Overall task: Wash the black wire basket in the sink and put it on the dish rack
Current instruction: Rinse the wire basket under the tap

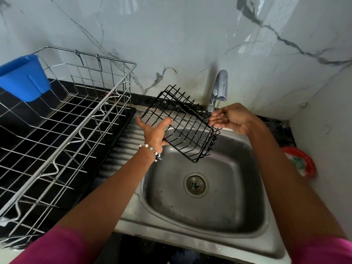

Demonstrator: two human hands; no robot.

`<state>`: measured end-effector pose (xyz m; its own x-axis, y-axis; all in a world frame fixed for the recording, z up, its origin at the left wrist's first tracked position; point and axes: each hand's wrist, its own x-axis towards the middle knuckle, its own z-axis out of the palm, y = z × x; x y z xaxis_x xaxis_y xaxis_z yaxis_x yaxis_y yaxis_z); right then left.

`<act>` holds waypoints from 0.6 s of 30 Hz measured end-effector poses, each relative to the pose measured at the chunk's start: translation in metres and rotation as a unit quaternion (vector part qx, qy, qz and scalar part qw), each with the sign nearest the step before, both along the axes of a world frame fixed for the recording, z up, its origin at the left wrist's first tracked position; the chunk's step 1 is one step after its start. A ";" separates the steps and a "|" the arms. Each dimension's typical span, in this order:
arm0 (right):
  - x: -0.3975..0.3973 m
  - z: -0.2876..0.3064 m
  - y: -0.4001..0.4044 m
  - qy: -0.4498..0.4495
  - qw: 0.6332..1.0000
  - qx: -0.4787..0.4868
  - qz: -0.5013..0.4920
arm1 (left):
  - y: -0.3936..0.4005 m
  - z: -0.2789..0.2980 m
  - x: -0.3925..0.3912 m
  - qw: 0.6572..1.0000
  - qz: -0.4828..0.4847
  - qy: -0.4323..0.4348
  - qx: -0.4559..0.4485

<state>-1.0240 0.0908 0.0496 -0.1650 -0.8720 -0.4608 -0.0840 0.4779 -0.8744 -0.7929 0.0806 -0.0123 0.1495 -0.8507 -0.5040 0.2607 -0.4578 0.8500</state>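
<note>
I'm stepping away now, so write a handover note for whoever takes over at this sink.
Left hand: grips the black wire basket, tilted in the air above the sink.
Right hand: open, palm up, fingers at the basket's right edge, just under the tap.
Dish rack: on the left.
Done: basket is at the sink. I cannot tell whether water is running.
Left: wash the basket, then set it on the dish rack.

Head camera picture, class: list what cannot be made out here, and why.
- Tap: whether water runs; any stream is too faint against the wall.
- Left hand: fingers hidden behind the black wire basket.
- Red dish: contents partly hidden by the right forearm.
- Dish rack: near end cut off by the left edge.
</note>
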 end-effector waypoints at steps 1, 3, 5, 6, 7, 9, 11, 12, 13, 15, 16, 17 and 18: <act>0.001 0.001 0.001 0.000 1.000 0.002 0.010 | 0.000 0.000 0.000 1.000 -0.005 -0.001 0.000; 0.001 0.002 0.004 -0.036 0.998 0.018 0.053 | 0.001 0.000 0.000 1.000 -0.018 -0.004 -0.002; 0.000 0.002 0.005 -0.067 0.997 0.017 0.047 | 0.001 -0.002 0.000 0.999 -0.039 -0.010 -0.005; -0.001 0.003 0.003 -0.067 0.998 0.009 0.019 | 0.002 -0.003 0.000 0.998 -0.053 -0.014 -0.007; -0.001 0.003 0.002 -0.053 0.998 -0.003 -0.014 | 0.004 -0.003 -0.001 0.998 -0.067 -0.018 -0.008; 0.000 0.002 0.000 -0.030 0.999 -0.018 -0.041 | 0.006 -0.005 -0.001 0.995 -0.092 -0.027 -0.015; 0.004 0.006 0.002 -0.073 0.997 -0.023 -0.003 | 0.007 -0.006 -0.002 0.992 -0.119 -0.044 -0.020; 0.006 0.008 0.003 -0.117 0.993 -0.028 0.016 | 0.008 -0.006 -0.003 0.989 -0.135 -0.057 -0.022; 0.007 0.011 0.005 -0.154 0.987 -0.037 0.024 | 0.009 -0.006 -0.004 0.986 -0.151 -0.072 -0.021; 0.006 0.012 0.004 -0.178 0.982 -0.065 -0.003 | 0.011 -0.007 -0.005 0.979 -0.180 -0.093 -0.023; 0.006 0.010 0.002 -0.161 0.983 -0.083 -0.032 | 0.012 -0.008 -0.006 0.976 -0.195 -0.097 -0.024; 0.004 0.006 0.000 -0.127 0.985 -0.100 -0.068 | 0.014 -0.008 -0.006 0.972 -0.209 -0.102 -0.024; 0.002 0.002 -0.001 -0.087 0.985 -0.114 -0.096 | 0.014 -0.010 -0.006 0.969 -0.222 -0.108 -0.027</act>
